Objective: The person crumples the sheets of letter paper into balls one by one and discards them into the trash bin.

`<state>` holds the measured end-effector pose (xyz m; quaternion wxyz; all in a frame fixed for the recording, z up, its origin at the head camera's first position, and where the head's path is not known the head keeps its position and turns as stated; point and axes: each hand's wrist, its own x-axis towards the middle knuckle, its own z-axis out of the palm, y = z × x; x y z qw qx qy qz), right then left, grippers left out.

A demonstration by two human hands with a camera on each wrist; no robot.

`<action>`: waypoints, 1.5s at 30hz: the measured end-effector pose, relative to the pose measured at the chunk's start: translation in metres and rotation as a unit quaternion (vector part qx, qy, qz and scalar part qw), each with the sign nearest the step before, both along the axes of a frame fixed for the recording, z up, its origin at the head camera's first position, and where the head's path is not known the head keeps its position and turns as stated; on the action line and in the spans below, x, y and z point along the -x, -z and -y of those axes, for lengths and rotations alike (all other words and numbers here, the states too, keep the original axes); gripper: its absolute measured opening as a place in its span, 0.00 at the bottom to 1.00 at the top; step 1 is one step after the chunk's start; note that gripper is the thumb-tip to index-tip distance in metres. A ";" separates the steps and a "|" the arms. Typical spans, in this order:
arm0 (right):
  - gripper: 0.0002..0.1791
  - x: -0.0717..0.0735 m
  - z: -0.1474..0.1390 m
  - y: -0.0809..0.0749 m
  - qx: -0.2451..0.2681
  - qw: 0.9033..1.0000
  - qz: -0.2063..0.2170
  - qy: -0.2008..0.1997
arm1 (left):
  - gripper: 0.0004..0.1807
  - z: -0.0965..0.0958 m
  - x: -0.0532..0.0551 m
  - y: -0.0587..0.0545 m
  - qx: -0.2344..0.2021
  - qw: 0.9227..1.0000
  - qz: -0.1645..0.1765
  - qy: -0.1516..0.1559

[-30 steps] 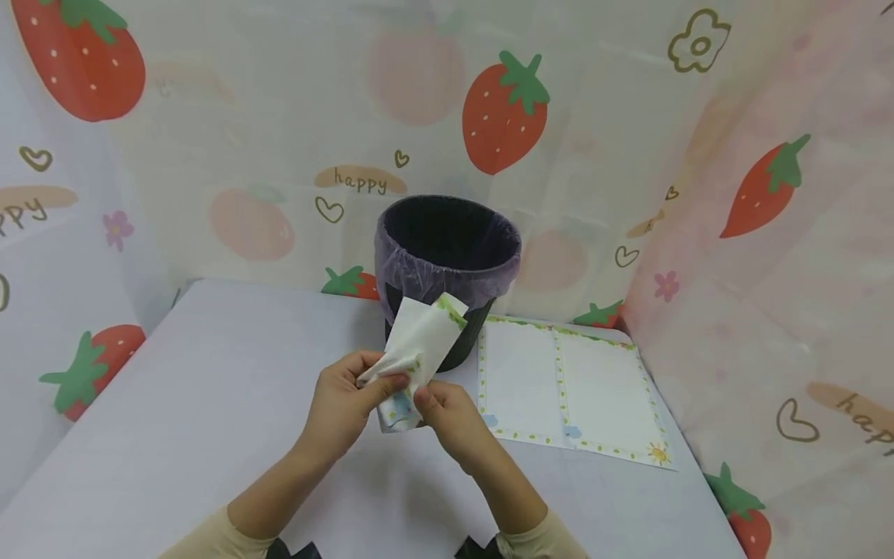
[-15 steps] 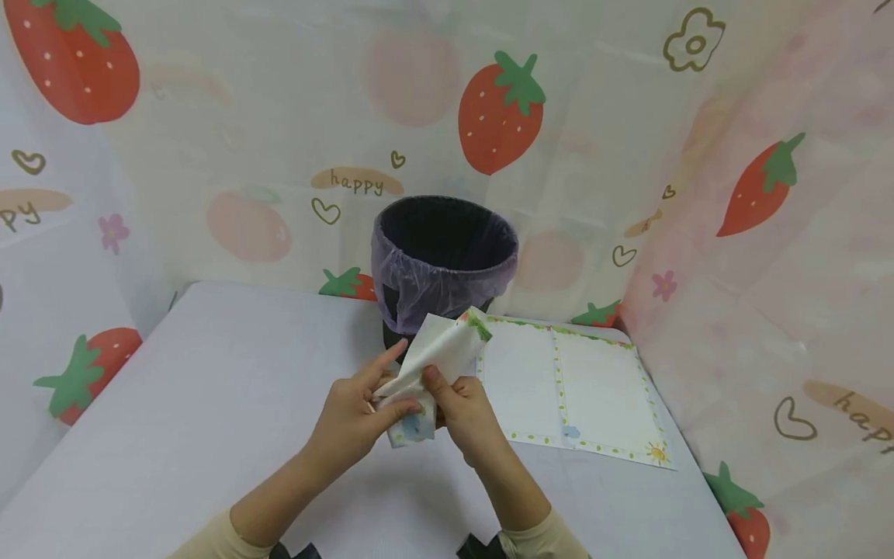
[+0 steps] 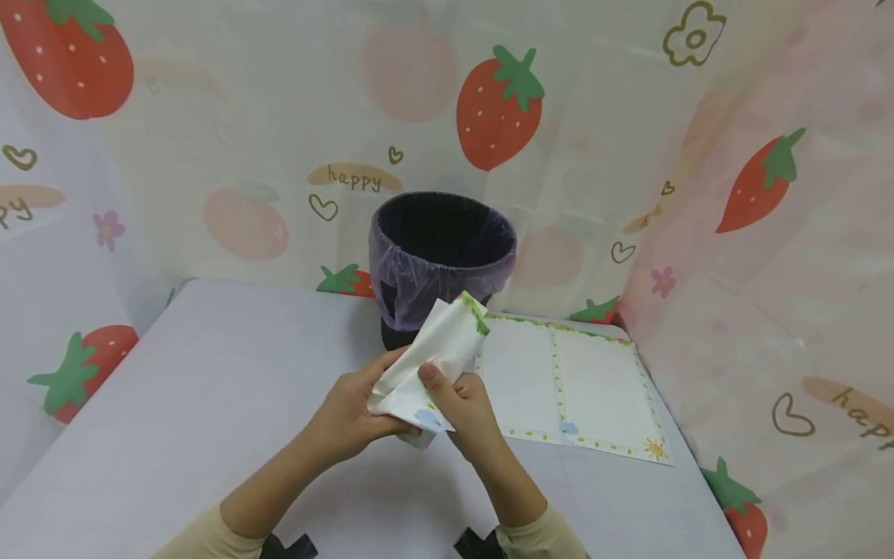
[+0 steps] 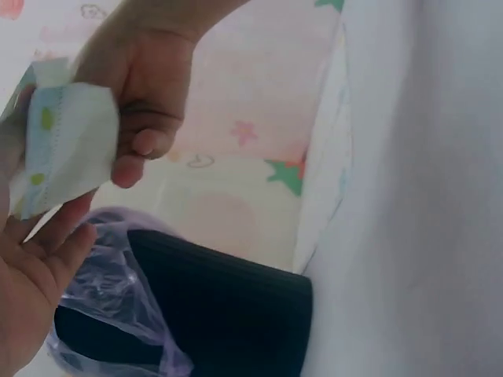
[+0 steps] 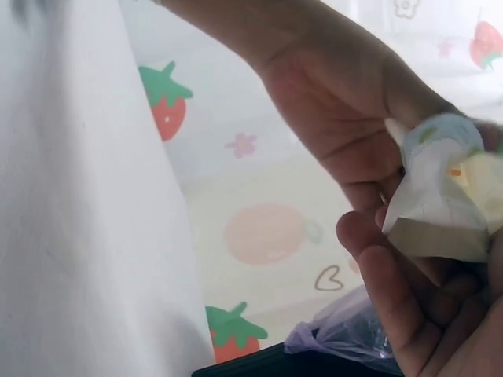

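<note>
A folded, creased sheet of white paper (image 3: 433, 349) with a green leafy border and a blue patch is held in front of the bin, above the table. My left hand (image 3: 352, 407) grips its left side, fingers partly hidden behind it. From the right, my right hand (image 3: 469, 415) pinches the paper, its thumb lying across the front. Both wrist views show the bent paper (image 4: 78, 141) between the two hands. Its underside in the right wrist view is partly covered by curled fingers (image 5: 393, 283).
A black bin (image 3: 398, 339) with a purple liner (image 3: 433, 283) stands at the back of the white-covered table (image 3: 230, 373). Right of it lie flat white sheets (image 3: 611, 380) with leafy borders and a small sun. Strawberry-print cloth (image 3: 265, 116) walls the table in.
The left hand has shifted its grip, its forefinger lifting and then settling back. The paper has moved slightly right and its lower end has spread out. The right thumb has moved up onto the front.
</note>
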<state>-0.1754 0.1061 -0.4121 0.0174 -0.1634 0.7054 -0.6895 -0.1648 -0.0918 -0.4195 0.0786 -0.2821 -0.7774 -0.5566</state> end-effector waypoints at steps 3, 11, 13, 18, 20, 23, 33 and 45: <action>0.26 -0.003 0.004 0.001 -0.016 1.000 0.000 -0.005 | 0.42 -0.002 -0.001 0.004 -0.063 0.997 0.030 -0.021; 0.44 -0.004 0.007 0.003 -0.011 0.992 -0.012 -0.121 | 0.19 -0.003 -0.002 -0.006 -0.184 0.969 0.156 -0.052; 0.53 -0.004 0.005 0.004 -0.018 0.983 -0.033 -0.178 | 0.18 -0.003 -0.002 -0.010 -0.214 0.958 0.180 -0.069; 0.58 -0.009 0.003 0.001 -0.073 0.978 -0.074 -0.180 | 0.17 -0.006 -0.002 -0.011 -0.239 0.949 0.179 -0.100; 0.53 -0.012 0.005 0.000 -0.085 0.984 -0.076 -0.137 | 0.17 -0.008 -0.003 -0.008 -0.227 0.953 0.172 -0.105; 0.48 -0.014 0.008 0.001 -0.066 0.991 -0.073 -0.092 | 0.16 -0.009 -0.002 -0.004 -0.193 0.963 0.139 -0.123; 0.29 -0.019 0.012 -0.007 -0.012 0.999 -0.043 -0.014 | 0.41 -0.011 -0.007 0.007 -0.115 0.989 -0.016 -0.090; 0.28 -0.014 0.009 -0.004 -0.057 0.997 -0.046 -0.014 | 0.24 -0.012 -0.007 0.003 -0.137 0.986 0.086 -0.038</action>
